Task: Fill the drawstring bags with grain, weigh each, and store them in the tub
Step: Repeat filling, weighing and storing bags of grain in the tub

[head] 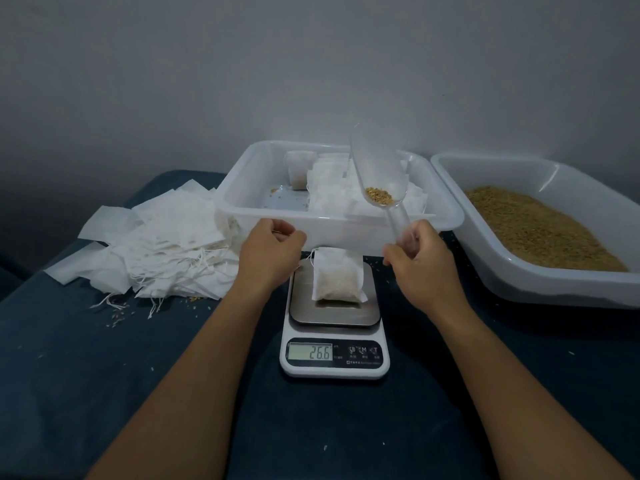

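White and limp, a heap of empty paper-like drawstring bags (162, 244) lies at the left edge of the dark blue cloth-covered table (104, 375), cords trailing toward the person, probably kept there as stock within easy reach of the left hand (273, 251). That hand hovers just left of the scale with its fingers curled; it seems to pinch a thin cord, though I cannot tell for certain. In the middle, a filled white drawstring bag (337, 280) lies flat on the steel platform of the white digital kitchen scale (334, 341), whose display reads 26.6, so weighing looks to be the step in hand. Behind the scale, at the far edge, the translucent plastic tub (249, 209) already holds several filled bags. The right hand (419, 261) grips the handle of a clear plastic scoop (379, 178), tilted upward over the tub so the few grains left in it stay put, perhaps ready for topping up. At the right edge, a second translucent tray of brown grain (540, 226) supplies the scoop.
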The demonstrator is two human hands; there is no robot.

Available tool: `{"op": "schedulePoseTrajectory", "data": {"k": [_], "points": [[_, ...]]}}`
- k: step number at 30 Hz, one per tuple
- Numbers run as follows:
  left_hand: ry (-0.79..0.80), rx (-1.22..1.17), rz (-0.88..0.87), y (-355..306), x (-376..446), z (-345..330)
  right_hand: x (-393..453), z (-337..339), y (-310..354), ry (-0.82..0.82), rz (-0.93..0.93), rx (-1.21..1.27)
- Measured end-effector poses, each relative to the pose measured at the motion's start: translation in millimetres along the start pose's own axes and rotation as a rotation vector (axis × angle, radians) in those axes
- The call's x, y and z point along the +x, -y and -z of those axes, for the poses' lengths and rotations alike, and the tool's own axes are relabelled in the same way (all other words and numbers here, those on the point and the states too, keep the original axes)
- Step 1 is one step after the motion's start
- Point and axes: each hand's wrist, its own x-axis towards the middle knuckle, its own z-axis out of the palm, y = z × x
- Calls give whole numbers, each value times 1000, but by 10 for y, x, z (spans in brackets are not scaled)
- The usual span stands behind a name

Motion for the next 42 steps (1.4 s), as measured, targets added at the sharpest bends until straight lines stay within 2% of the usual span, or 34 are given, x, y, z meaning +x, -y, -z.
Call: {"op": "schedulePoseTrajectory", "data": {"k": [3,7,18,27,29,32,35,38,42], "points": [[63,144,-69,10,-38,-23,4,-15,-22,16,0,-52],[85,207,-104,5,-64,-15,3,-46,-40,55,-4,-98],[145,243,-116,-9,-96,7,-15,-74,-24,30,62,-94],[157,214,-120,-13,-91,5,82,290,167,-109,119,8],[178,211,-116,-21,-100,-1,233,520,191,-211,136,-48],[215,210,-120,-41,-136,-17,536,982,133,-323,92,-287],[223,184,-128,-66,-167,-27,808,1431,-34,-252,-29,-568],[244,135,-153,-100,-203,-36,1053,1684,-327,-102,-227,-820],[303,-33,-151,-165,-216,-26,1179,1705,-622,133,-377,-973]]}}
